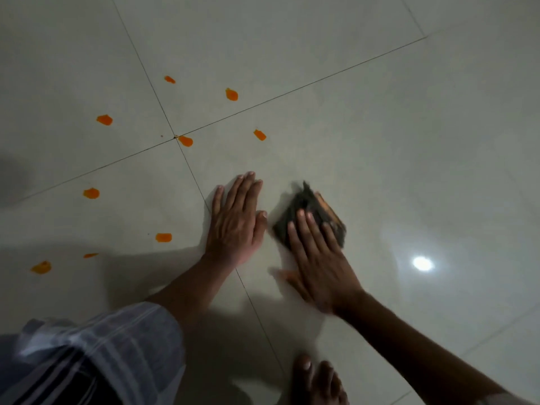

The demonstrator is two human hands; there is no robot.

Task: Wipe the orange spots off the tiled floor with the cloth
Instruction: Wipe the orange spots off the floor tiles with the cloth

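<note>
I see the right hand (318, 258) with straight fingers pressing the dark cloth (312, 213) flat on the tiled floor (380, 112), blurred. Left hand (236, 220) is flat beside it, holding nothing. About nine orange spots (231, 94) are left up-left; the job looks barely begun.

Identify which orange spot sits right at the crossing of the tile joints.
The orange spot just right of where the four tiles meet, almost touching the crossing. The other spots lie well inside their tiles, and it is beyond the flat left hand.
</note>
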